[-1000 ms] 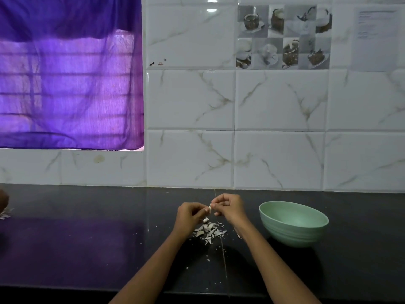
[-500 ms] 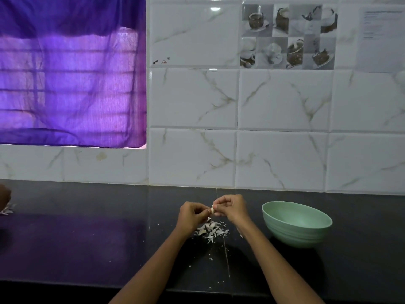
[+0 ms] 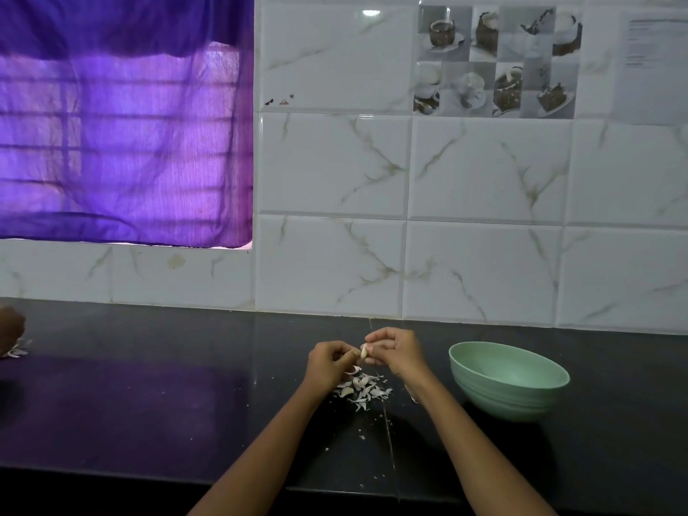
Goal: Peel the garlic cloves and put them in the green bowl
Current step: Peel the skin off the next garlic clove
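Both hands meet just above the dark countertop (image 3: 149,404), and between them sits a single pale garlic clove (image 3: 363,353). Curled fingertips of the right hand (image 3: 396,352) pinch the clove from the right side, while the left hand (image 3: 329,363) has its fingers curled in close against the clove's other side, thumb and forefinger at its skin; whether the left actually holds the clove or only a flake of peel is too small to tell. Directly beneath the hands lies a scatter of white garlic peels (image 3: 363,391) on the counter, with a few tiny crumbs trailing toward the near edge. To the right of the hands, near but not touching them, stands the green bowl (image 3: 510,394), upright; its visible inside shows nothing in it. Behind runs a wall of white marbled tiles (image 3: 484,173), and at upper left hangs a purple curtain (image 3: 123,124). More peel bits (image 3: 16,351) lie at the far left edge.
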